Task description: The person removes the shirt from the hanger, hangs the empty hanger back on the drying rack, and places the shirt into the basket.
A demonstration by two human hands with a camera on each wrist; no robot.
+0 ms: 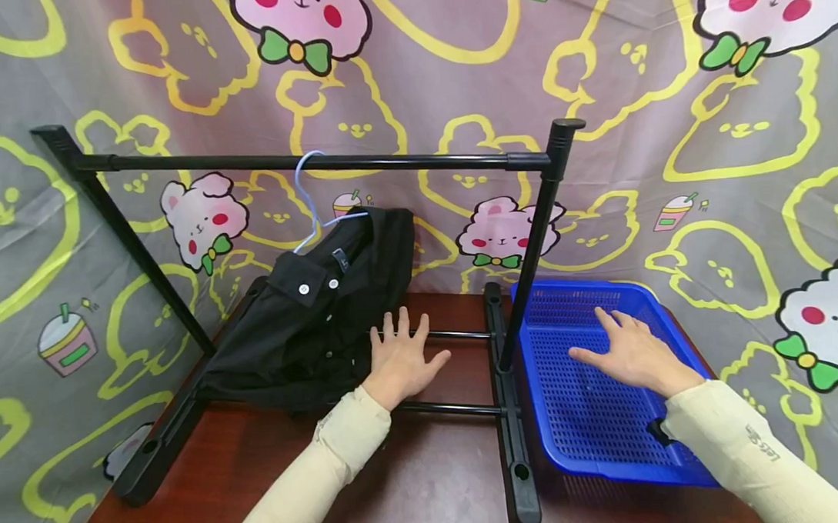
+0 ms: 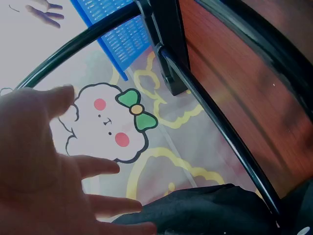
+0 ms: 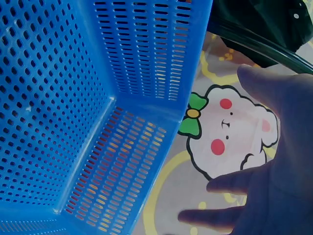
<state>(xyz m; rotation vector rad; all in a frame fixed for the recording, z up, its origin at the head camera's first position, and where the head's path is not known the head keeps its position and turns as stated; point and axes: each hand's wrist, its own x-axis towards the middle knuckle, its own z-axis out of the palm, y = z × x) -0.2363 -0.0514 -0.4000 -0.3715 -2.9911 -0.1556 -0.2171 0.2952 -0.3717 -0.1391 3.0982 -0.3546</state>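
A black shirt (image 1: 303, 327) with white buttons hangs slanted on a light blue hanger (image 1: 307, 196), hooked over the top bar of a black clothes rack (image 1: 422, 161). My left hand (image 1: 399, 362) is beside the shirt's right edge, fingers spread and holding nothing; whether it touches the cloth I cannot tell. In the left wrist view, part of the shirt (image 2: 205, 210) shows beyond the fingertips. Over the blue basket (image 1: 570, 418) my right hand (image 1: 633, 352) is held with its fingers extended and nothing in its grasp. Perforated basket walls (image 3: 146, 54) fill the left of the right wrist view.
The rack stands on a reddish-brown table (image 1: 433, 476), its right foot (image 1: 516, 466) alongside the basket. Low crossbars (image 1: 452, 408) join the rack's feet. A patterned cloth (image 1: 619, 231) with cartoon animals hangs behind and at both sides.
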